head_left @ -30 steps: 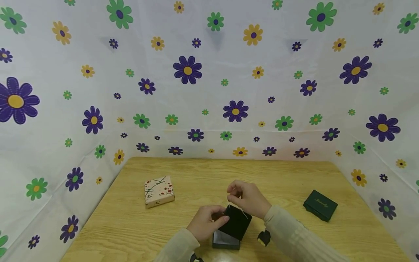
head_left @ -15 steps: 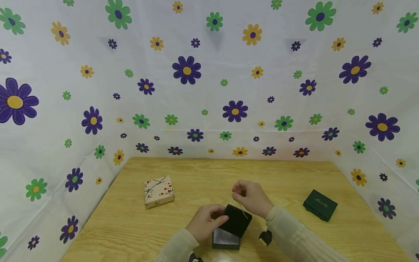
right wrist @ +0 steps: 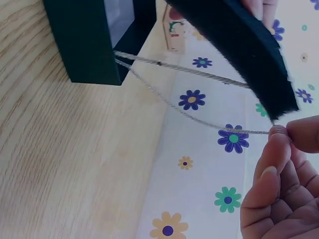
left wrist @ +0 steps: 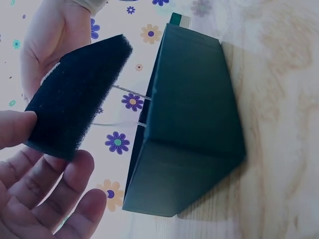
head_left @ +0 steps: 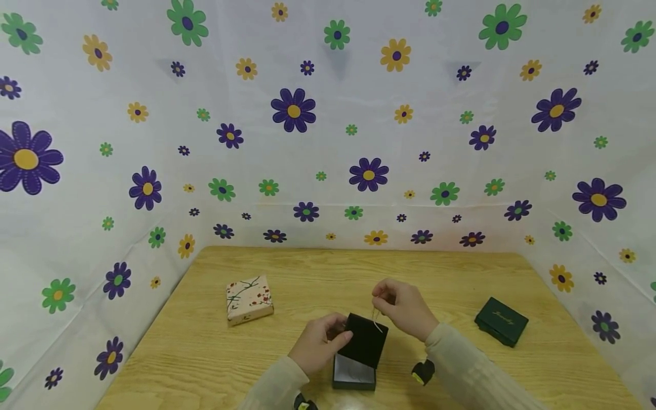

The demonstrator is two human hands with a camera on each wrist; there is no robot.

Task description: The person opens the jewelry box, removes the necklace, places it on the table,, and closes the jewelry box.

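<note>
My left hand [head_left: 318,345] holds a black velvety pad [head_left: 363,340] by its left side, thumb on the face and fingers behind. The pad is tilted above an open dark green box [left wrist: 199,99] with a pale inside, standing on the table. My right hand [head_left: 402,307] is just past the pad's upper right corner and pinches a thin silver chain [right wrist: 229,130] between thumb and fingertips. In the right wrist view the chain runs from those fingertips to the box, and a thicker strand goes from the box to the pad. The ends of both strands are hidden.
A cream box [head_left: 250,300] with a branch and red blossom print lies on the left of the wooden table [head_left: 307,273]. A dark green lid [head_left: 502,320] with gold lettering lies at the right. A white flowered cloth [head_left: 333,142] surrounds the table.
My right hand has moved to the right with the chain pinched in it. The pad in my left hand has shifted slightly left and up, showing more of the box's pale inside.
</note>
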